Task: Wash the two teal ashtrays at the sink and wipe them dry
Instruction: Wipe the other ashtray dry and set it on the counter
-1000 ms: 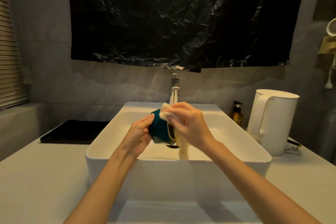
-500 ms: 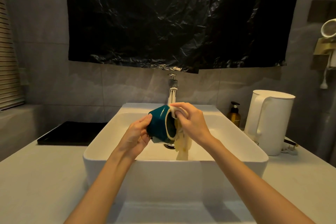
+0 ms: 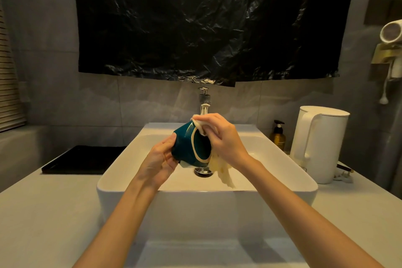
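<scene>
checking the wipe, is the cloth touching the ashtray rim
Touching. The head view shows the right hand pressing the cloth onto the pale rim of the teal ashtray, no gap.

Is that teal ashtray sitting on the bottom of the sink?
No: the left hand holds the teal ashtray tilted above the sink, while the right hand presses a cloth to its rim.

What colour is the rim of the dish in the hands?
Cream, a pale band on the glossy teal ceramic ashtray; the head view shows it best.

Tray (image 3: pixel 82 160) left of sink (image 3: pixel 121 172); kettle (image 3: pixel 319 143) right.
</scene>
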A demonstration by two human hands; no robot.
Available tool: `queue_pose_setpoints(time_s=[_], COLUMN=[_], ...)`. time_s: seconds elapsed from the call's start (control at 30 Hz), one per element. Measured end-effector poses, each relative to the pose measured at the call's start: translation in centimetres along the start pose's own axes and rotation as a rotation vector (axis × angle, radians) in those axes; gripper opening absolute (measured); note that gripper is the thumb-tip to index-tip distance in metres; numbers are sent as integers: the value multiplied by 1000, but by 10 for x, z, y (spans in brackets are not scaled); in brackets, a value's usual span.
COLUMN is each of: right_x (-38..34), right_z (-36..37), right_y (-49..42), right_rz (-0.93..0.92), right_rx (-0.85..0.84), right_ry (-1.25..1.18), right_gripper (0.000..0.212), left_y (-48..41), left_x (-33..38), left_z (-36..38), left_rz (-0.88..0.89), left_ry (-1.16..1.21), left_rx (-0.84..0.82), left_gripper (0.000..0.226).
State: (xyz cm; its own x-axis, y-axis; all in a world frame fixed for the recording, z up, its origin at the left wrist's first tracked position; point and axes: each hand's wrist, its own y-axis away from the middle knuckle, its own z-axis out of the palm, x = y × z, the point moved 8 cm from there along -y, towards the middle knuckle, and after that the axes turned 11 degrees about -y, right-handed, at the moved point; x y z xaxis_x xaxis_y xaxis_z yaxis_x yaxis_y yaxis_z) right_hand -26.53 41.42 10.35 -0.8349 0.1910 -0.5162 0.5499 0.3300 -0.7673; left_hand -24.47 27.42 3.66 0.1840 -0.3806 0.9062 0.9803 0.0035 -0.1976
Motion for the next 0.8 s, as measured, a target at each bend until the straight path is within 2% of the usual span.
queue_pose_setpoints(time_s=[0.3,0.63,0.8], right_x=[38,37,42], right_z=[0,7,8], right_y=[28,4,26], right_rz=[243,308,333], right_rx=[80,44,62], right_ry=[-73,-170,-138], right_gripper=[31,28,29], left_y=[-3,-2,-7], left_x=[-4,-7,-6], left_z=[-10,-13,-18], left_rz=[-39,-78,-40], left_ry=[209,333,376], left_rx=[67,65,83], left_gripper=[20,22,25])
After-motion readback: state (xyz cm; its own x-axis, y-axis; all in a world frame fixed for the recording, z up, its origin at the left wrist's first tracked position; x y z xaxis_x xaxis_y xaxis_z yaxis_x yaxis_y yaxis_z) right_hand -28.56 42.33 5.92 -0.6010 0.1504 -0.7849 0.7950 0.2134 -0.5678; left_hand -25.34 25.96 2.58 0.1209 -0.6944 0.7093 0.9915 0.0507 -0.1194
